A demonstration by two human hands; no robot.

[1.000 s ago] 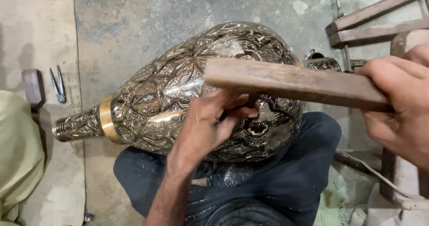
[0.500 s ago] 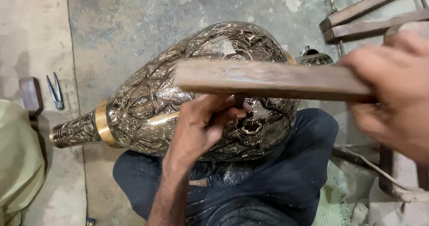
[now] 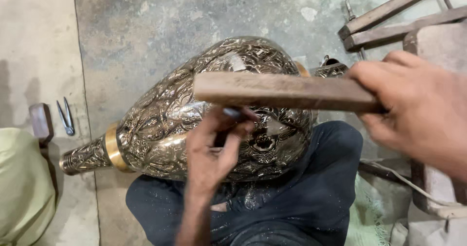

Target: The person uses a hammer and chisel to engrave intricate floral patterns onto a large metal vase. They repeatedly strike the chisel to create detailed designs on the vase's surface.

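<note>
Concrete floor (image 3: 146,27), grey and stained, fills the upper view; a paler strip runs down the left side.

Large engraved metal vase (image 3: 194,124) lies on its side across the person's lap, dark trousers (image 3: 311,197) beneath it. Bulbous body toward the right, narrow neck pointing left, with 1 plain brass-coloured band (image 3: 113,148) where neck meets body. Surface covered in dense floral relief, silver-toned with dark recesses.

Wooden frame pieces (image 3: 389,25) sit at upper right, 2 bars crossing at an angle. Worn block or stool edge shows at the far right, partly hidden by the hand. Pale green cloth (image 3: 22,187) bulges at the lower left edge.

Right hand (image 3: 418,105), blurred, is wrapped tight around 1 end of a flat wooden bar (image 3: 282,91). Bar runs roughly level, over the vase body and just above the left hand; its free end points left.

Left hand (image 3: 214,149) rests on the vase's side, fingers pinched closed around a thin dark metal tool (image 3: 233,113). Tool tip is hidden behind the fingers; its top end sits right under the bar, contact cannot be told.

Small dark wooden block (image 3: 40,122) lies on the floor at left, and just beside it a pair of small metal pincers (image 3: 65,115), well apart from the vase neck.
</note>
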